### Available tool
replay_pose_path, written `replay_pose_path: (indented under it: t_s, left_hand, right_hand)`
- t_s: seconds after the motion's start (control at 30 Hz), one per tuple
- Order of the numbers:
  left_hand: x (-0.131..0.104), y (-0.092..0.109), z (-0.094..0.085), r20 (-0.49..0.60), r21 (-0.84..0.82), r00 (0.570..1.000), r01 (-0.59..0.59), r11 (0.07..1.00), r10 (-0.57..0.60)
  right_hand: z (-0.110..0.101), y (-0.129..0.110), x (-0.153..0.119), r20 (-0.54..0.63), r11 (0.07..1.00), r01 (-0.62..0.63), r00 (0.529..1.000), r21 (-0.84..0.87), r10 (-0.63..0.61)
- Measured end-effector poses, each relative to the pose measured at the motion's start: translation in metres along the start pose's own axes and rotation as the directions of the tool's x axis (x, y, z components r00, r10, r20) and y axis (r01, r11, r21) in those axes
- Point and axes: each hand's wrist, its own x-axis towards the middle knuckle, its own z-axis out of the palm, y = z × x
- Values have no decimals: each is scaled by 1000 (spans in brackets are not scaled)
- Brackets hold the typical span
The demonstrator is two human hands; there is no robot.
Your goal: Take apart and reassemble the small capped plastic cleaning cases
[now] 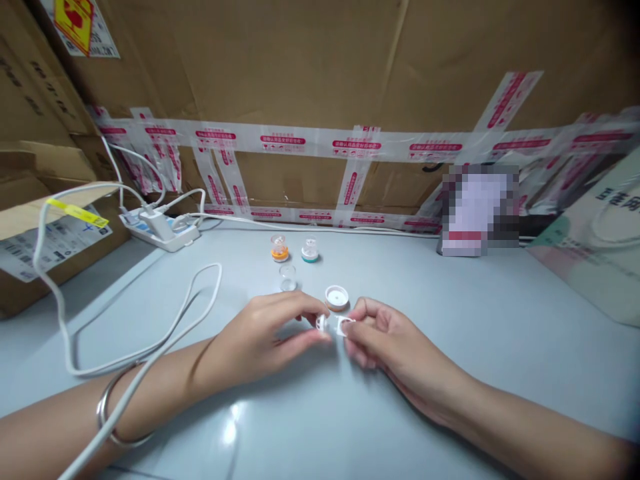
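Note:
My left hand [283, 330] pinches a small round white plastic part [321, 323] between thumb and fingers. Close beside it, my right hand [383, 333] grips a small flat white plastic piece [344, 326] with a ring-like opening. The two parts face each other with a narrow gap that is hard to make out. Just behind them lies a round white cap [337, 297] with an orange-brown lower edge. A clear plastic cup [287, 278] stands behind my left hand. Farther back are a small clear-topped piece with an orange base [279, 248] and one with a teal base [310, 250].
A white power strip [175, 237] with plugs sits at the left. Its white cable [63, 320] loops over the table and across my left forearm. A taped cardboard box [300, 80] walls off the back. A blurred-out phone-like object [473, 213] leans at the right.

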Motion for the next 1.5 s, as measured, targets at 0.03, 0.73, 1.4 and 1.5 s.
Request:
replay_pose_path:
  t_s: [0.03,0.73,1.4,1.5]
  left_hand:
    - [1,0,-1,10,-32,999,48,998,-48]
    - [5,-8,8,160,-401,893,448,799,-421]
    - [-4,2,1,113,371,964,-267,890,242]
    - [-2,6,-5,169,392,950,-309,867,263]
  right_hand:
    - [-1,0,0,27,994,44,999,-97,-42]
    - [-13,0,9,131,837,327,945,-438,-300]
    - [-8,1,7,164,956,247,961,-160,-222]
    - [-10,0,8,193,978,195,965,-70,-178]
